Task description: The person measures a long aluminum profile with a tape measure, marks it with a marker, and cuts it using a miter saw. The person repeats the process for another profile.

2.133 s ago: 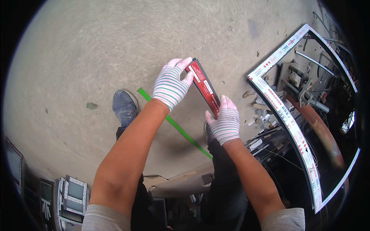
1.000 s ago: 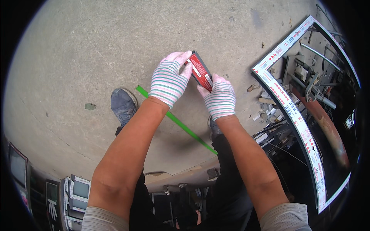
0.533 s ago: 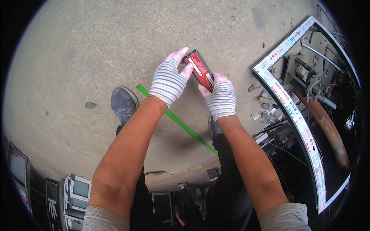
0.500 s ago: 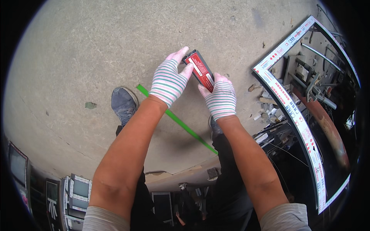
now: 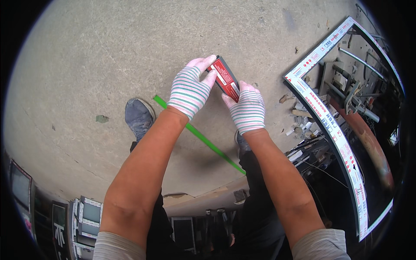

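Observation:
Both my hands wear white knit gloves with green and pink stripes. Between them is a small dark grey block with a red label, oblong and tilted down to the right. My left hand grips its upper left end, thumb on the labelled face and fingers over the top. The lower right end sits in my right hand, with the thumb against the near edge and the fingers partly hidden behind. A thin green strip lies on the floor below, crossing between my two shoes.
A large frame with white printed film stands at right, over a machine with metal rods and scraps. Concrete floor spreads ahead. Framed panels stand at lower left. A dried leaf lies left of my left shoe.
The block has turned slightly in my hands, and my left fingers now cover more of its upper end. Both arms stay nearly in place.

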Available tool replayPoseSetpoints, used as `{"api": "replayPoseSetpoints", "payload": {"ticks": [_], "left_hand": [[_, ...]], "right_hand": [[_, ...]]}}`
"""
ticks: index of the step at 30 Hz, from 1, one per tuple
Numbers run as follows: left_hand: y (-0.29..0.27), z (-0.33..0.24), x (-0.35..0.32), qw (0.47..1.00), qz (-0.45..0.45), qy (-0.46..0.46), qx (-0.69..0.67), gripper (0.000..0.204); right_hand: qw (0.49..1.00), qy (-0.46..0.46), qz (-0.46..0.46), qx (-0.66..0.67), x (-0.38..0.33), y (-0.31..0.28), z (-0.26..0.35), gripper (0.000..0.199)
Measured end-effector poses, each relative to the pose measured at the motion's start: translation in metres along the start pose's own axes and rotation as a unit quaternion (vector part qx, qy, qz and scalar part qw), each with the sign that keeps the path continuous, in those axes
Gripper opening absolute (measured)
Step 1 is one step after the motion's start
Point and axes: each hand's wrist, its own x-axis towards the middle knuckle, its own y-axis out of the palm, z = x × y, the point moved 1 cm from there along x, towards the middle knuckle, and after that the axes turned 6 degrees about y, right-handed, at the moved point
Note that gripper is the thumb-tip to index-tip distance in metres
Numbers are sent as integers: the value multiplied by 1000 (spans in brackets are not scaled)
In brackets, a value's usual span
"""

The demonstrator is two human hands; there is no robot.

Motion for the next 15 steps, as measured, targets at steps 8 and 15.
{"api": "replayPoseSetpoints", "payload": {"ticks": [8, 15], "left_hand": [[4, 4, 1, 1000, -6, 7, -15, 40], [4, 9, 3, 999, 18, -3, -33, 43]], "right_hand": [[1000, -12, -8, 8, 1, 3, -5, 59], [999, 28, 43, 7, 5, -2, 1, 61]]}}
